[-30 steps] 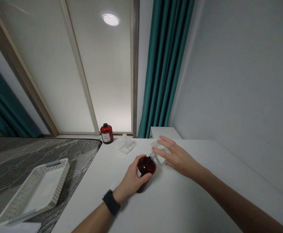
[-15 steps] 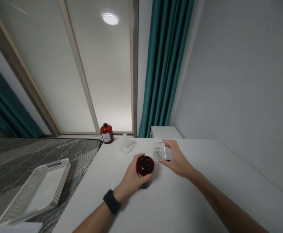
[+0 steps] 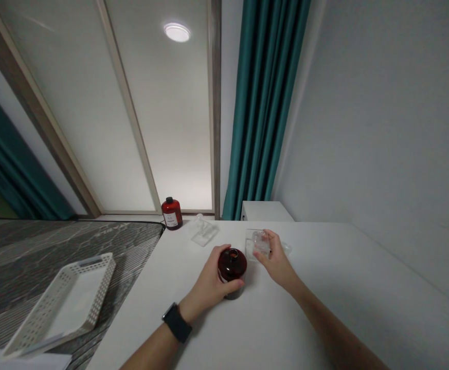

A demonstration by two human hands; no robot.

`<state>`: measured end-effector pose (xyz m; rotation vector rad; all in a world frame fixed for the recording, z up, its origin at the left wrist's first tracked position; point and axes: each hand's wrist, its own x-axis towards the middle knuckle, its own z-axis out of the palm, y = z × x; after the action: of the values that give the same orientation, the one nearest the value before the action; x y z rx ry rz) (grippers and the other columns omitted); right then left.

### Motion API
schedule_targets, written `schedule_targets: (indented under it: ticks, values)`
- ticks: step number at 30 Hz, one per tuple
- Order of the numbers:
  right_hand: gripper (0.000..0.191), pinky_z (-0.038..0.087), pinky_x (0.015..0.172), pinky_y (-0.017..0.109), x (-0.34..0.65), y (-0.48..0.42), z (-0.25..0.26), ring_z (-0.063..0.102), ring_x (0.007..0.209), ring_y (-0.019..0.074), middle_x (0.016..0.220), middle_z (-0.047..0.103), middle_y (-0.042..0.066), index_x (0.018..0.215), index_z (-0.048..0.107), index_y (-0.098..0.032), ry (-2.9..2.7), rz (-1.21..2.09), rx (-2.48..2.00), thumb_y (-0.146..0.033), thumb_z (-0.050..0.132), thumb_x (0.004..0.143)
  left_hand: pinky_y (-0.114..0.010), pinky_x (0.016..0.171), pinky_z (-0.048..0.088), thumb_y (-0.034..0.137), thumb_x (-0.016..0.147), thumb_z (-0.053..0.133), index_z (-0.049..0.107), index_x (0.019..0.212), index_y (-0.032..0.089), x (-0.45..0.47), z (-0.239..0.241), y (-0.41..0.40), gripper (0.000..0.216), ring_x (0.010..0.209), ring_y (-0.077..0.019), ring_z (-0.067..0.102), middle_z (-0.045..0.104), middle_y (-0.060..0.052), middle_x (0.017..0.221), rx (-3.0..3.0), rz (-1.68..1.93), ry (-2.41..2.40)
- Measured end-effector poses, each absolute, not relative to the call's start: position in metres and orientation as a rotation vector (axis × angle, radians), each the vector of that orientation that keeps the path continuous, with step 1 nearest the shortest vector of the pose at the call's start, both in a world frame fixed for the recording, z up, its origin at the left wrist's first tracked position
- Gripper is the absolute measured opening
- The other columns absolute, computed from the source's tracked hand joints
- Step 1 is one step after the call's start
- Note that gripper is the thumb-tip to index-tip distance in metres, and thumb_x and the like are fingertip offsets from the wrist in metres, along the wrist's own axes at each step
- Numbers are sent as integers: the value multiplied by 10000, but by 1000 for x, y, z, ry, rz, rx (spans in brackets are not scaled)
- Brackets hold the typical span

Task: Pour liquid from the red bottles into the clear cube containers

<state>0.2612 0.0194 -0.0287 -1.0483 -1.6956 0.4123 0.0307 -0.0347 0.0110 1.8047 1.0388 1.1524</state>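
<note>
My left hand (image 3: 218,277) is wrapped round a dark reddish-brown bottle (image 3: 232,264). The bottle stands upright on the white table (image 3: 286,318), its narrow mouth uncapped and facing up. To the right of it, my right hand (image 3: 276,262) grips a clear plastic piece (image 3: 261,244) between thumb and fingers, low over the tabletop. Its exact kind is hard to make out; it has a squarish see-through part with something rounded inside, and a clear bit shows past the fingers on the right.
A red bottle (image 3: 172,213) with a dark cap and white label stands at the table's far left corner. Beside it lies another clear plastic item (image 3: 204,234). Left of the table, a white perforated basket (image 3: 106,280) rests on a grey patterned surface (image 3: 23,257). A white cabinet (image 3: 266,209) stands behind.
My right hand has turned the clear plastic piece and brought it slightly down and right, its fingers closer together. My left hand keeps its hold on the bottle.
</note>
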Motion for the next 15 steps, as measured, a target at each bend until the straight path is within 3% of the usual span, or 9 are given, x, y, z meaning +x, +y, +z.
schedule_targets:
  ticks: [3,5,8,15]
  values:
    - [542,605,868,381,261,18,-35,625,1175,239,1247,571,150,1383,314,-225,-1676,362,-1041,-345,576,924,-469,1091,375,429,709,812,405,1377,197,28,12,-35,815,1245,-320,507,504,-127,1337,1817,1184,985]
    - [541,608,870,383,261,15,-41,613,1188,239,1263,555,151,1382,324,-230,-1636,386,-1004,-332,588,921,-446,1050,407,545,840,655,395,1400,191,25,14,-36,711,1200,-298,527,522,-122,1284,1789,1226,951]
    - [544,598,903,422,261,10,-46,583,1218,244,1283,531,143,1359,359,-244,-1529,522,-927,-328,631,895,-398,987,435,533,986,404,443,1354,197,21,17,-33,501,1128,-251,546,557,-98,1178,1698,1331,998]
    - [652,494,1040,528,251,5,-29,547,1257,283,1311,507,116,1239,387,-282,-1303,771,-992,-376,796,741,-370,898,471,468,952,529,582,1151,210,20,13,-21,330,980,-225,610,625,-69,1069,1501,1425,1105]
